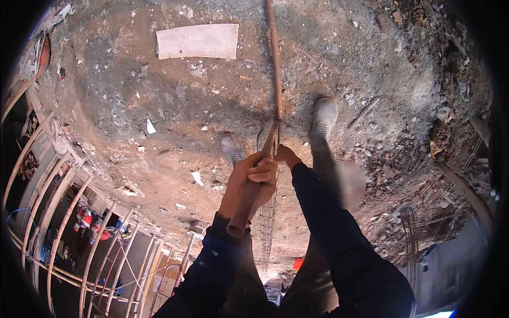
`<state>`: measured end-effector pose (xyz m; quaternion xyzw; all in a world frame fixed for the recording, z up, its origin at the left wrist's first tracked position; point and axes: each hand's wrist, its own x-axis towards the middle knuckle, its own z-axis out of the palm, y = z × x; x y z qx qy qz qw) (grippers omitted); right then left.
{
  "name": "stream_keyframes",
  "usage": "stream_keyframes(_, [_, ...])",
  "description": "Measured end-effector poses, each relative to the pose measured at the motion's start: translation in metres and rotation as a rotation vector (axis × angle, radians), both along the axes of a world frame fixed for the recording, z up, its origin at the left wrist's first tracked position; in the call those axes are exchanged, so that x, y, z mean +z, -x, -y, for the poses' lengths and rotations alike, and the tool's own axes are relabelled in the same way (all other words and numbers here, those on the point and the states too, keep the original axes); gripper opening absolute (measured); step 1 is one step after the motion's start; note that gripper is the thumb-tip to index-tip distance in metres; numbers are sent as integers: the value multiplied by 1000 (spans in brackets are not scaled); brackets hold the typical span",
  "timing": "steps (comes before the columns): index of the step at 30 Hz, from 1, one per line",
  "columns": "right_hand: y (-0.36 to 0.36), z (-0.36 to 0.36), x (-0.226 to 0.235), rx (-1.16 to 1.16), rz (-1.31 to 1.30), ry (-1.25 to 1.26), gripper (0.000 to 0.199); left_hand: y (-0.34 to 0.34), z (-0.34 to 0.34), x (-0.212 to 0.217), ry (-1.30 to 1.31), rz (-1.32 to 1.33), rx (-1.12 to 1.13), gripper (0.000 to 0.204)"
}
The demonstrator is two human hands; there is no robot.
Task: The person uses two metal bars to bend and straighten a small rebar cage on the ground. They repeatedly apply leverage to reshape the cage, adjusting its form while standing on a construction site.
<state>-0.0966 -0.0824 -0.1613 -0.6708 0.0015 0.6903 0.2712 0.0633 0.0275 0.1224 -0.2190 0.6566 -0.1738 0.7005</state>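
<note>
A brown hollow pipe (244, 212) slants between my arms, its open end toward me and its far end pointing down at the ground. My left hand (250, 180) is wrapped round it at mid-length. My right hand (287, 156) sits lower and just to the right, closed beside the pipe. What its fingers grip is hidden. A narrow rebar cage (268, 228) runs along the ground between my legs, under the pipe. Beyond the pipe's far end, a long reddish-brown pole (274, 58) lies straight away from me, close to that end.
My shoes (325, 113) stand on rough dirt, either side of the cage. A pale flat board (197, 41) lies at the far left. Rubble (445, 132) and thin rods border the right. At lower left are curved-looking scaffold poles (95, 246) and red items (85, 218).
</note>
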Motion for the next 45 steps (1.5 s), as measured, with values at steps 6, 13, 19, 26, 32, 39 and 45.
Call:
stream_keyframes(6, [-154, 35, -2, -387, 459, 341, 27, 14, -5, -5, -76, 135, 17, 24])
stream_keyframes(13, [-435, 39, -8, -542, 1018, 356, 48, 12, -2, -5, -132, 130, 148, 22])
stream_keyframes(19, [-489, 30, -73, -295, 890, 332, 55, 10, 5, -8, -61, 88, 83, 33])
stream_keyframes(26, [-459, 46, -71, -405, 943, 471, 48, 1, 1, -1, -59, -27, 56, 35])
stream_keyframes(32, [-454, 39, -33, -548, 856, 312, 45, 0, 2, 0, -50, -40, 53, 36])
stream_keyframes(39, [-460, 46, -42, -609, 914, 211, 46, -4, 1, -1, -49, -65, 11, 37])
stream_keyframes(45, [-453, 55, -43, -614, 910, 196, 48, -5, 3, 4, -85, -90, 11, 36])
